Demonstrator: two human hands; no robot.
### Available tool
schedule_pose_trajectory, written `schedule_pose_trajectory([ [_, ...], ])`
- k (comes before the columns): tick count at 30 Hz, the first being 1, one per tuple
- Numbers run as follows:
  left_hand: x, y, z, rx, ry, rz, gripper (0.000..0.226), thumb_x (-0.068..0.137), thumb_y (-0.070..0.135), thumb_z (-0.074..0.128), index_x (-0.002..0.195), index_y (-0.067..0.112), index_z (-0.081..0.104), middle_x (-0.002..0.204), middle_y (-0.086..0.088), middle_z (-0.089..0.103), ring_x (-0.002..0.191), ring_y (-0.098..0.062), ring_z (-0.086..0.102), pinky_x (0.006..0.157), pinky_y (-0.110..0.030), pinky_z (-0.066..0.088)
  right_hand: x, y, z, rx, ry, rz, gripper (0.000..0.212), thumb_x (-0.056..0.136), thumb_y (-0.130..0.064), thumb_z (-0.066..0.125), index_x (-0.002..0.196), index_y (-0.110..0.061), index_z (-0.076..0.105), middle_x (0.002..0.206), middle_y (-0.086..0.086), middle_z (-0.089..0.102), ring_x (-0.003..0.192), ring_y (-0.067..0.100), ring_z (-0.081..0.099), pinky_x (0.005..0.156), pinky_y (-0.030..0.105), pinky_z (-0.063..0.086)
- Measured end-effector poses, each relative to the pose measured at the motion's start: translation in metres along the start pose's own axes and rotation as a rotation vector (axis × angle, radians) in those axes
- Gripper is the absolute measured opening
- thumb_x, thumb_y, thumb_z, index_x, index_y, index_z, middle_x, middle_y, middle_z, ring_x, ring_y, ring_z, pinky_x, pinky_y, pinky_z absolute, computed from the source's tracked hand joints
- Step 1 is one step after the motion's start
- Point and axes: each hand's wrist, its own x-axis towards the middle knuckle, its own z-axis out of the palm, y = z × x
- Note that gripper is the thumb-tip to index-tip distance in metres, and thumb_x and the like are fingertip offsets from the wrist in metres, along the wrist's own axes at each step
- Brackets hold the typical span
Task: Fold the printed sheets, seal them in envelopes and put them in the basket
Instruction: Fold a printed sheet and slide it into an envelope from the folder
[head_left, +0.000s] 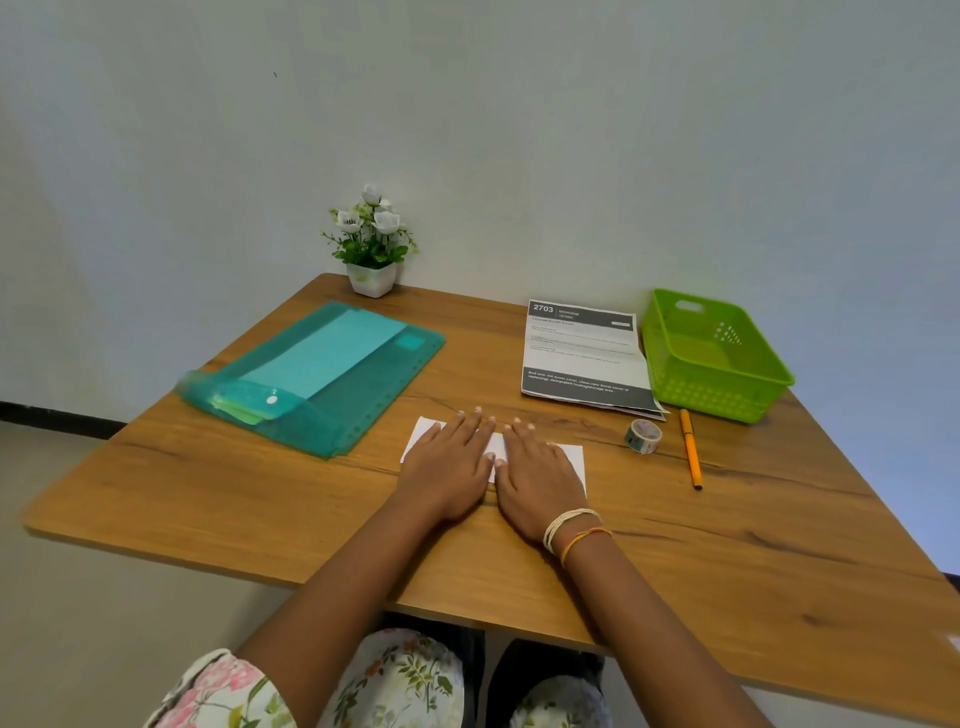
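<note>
Fingers of both hands lie straight and flat, pressing the folded sheet on the counter, well short of the basket. If either hand slides, the crease could skew.

Folder left, folded sheet centre, basket right of printed sheets.

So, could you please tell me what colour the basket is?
Bright green; the basket shows best in the head view.
</note>
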Motion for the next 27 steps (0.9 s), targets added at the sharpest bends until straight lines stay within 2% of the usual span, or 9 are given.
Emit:
schedule_pose_trajectory([
  [6,-0.005,-0.013,-0.005,0.019,0.012,-0.072,0.057,0.102,0.043,0.016,0.154,0.024,0.004,0.162,0.003,0.000,0.149,-0.013,0.000,0.121,-0.036,0.004,-0.003,0.015,-0.004,-0.068,-0.080,0.079,0.061,0.099,-0.044,0.020,0.152,-0.015,0.009,0.161,0.003,0.004,0.148,0.018,0.003,0.119,0.037,0.008],
  [16,-0.009,-0.016,-0.004,0.025,0.045,-0.144,0.062,0.100,0.049,0.018,0.154,0.023,0.004,0.162,0.002,0.000,0.149,-0.016,-0.001,0.120,-0.036,0.005,-0.015,0.019,-0.006,-0.071,-0.035,0.346,0.080,0.094,-0.060,0.017,0.152,-0.007,0.004,0.160,0.012,-0.002,0.148,0.025,-0.003,0.119,0.039,0.005],
  [17,-0.009,-0.016,-0.004,0.026,0.044,-0.142,0.062,0.100,0.049,0.018,0.154,0.023,0.004,0.162,0.002,0.000,0.149,-0.016,-0.001,0.120,-0.037,0.005,-0.017,0.018,-0.007,-0.061,0.014,0.327,0.078,0.095,-0.058,0.018,0.151,-0.006,0.005,0.160,0.013,-0.001,0.148,0.025,-0.002,0.119,0.039,0.005],
  [19,-0.010,-0.015,-0.005,0.022,0.035,-0.122,0.062,0.100,0.050,0.018,0.154,0.023,0.004,0.162,0.002,0.000,0.149,-0.015,-0.001,0.120,-0.038,0.005,-0.021,0.016,-0.008,-0.039,0.123,0.140,0.069,0.096,-0.049,0.023,0.152,-0.011,0.009,0.160,0.008,0.001,0.148,0.022,0.000,0.119,0.038,0.006],
  [21,-0.010,-0.017,-0.006,0.020,0.025,-0.089,0.061,0.100,0.050,0.018,0.154,0.026,0.005,0.162,0.004,0.000,0.149,-0.013,-0.001,0.120,-0.039,0.005,-0.021,0.013,-0.009,-0.040,0.069,-0.094,0.061,0.098,-0.042,0.027,0.152,-0.019,0.012,0.161,0.001,0.002,0.148,0.017,0.000,0.119,0.037,0.007],
  [22,-0.010,-0.017,-0.006,0.015,0.020,-0.074,0.061,0.100,0.051,0.019,0.154,0.027,0.006,0.162,0.005,-0.001,0.149,-0.012,-0.001,0.120,-0.039,0.005,-0.020,0.013,-0.008,-0.043,0.006,-0.138,0.058,0.099,-0.041,0.026,0.152,-0.023,0.013,0.161,-0.001,0.003,0.148,0.016,0.001,0.119,0.037,0.008],
  [24,-0.011,-0.017,-0.006,-0.003,0.024,-0.061,0.060,0.099,0.051,0.020,0.154,0.029,0.007,0.162,0.005,-0.001,0.149,-0.012,-0.001,0.120,-0.040,0.005,-0.015,0.016,-0.006,-0.052,-0.057,-0.095,0.056,0.100,-0.043,0.023,0.152,-0.025,0.013,0.161,-0.002,0.006,0.148,0.017,0.003,0.118,0.038,0.009],
  [27,-0.013,-0.016,-0.007,-0.062,0.080,-0.076,0.061,0.099,0.050,0.027,0.154,0.028,0.013,0.162,0.002,0.001,0.149,-0.014,0.002,0.119,-0.039,0.007,-0.003,0.020,-0.001,-0.070,-0.049,0.079,0.059,0.099,-0.044,0.020,0.152,-0.020,0.010,0.161,0.004,0.005,0.148,0.023,0.003,0.119,0.040,0.009],
])
